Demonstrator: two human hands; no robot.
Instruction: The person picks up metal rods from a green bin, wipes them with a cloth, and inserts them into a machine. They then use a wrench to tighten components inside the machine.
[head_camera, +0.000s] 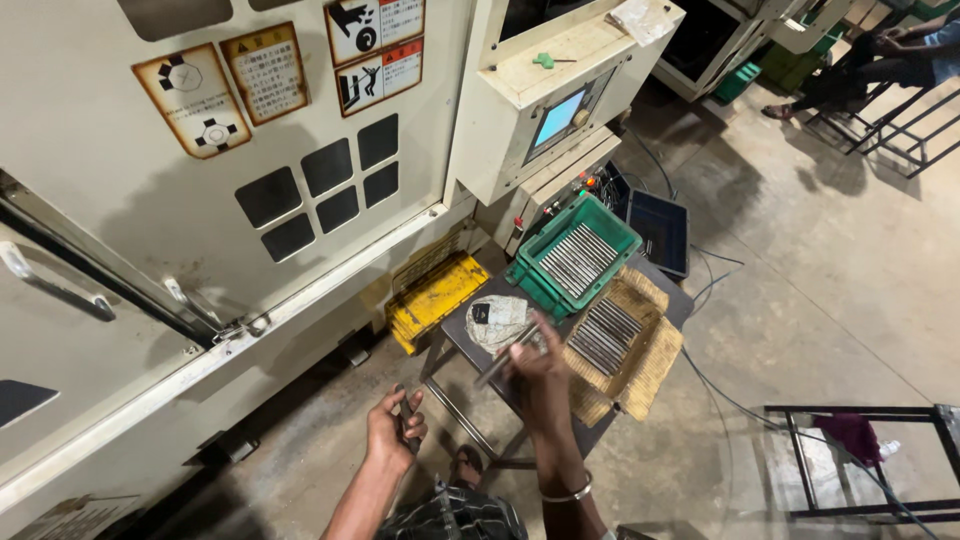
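Mid-handling of rods, centre-bottom frame: right hand (535, 365) grips metal rod (508, 358) above small table (462, 335); left hand (392, 428) closed around dark rod-like piece (405, 418). Green crate (575, 258) of rods sits just beyond; next move likely needs careful placement among them.

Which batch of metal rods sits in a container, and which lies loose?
The rods farther from the person lie in the green plastic crate. The nearer batch lies bare on woven sacking, right of the right hand.
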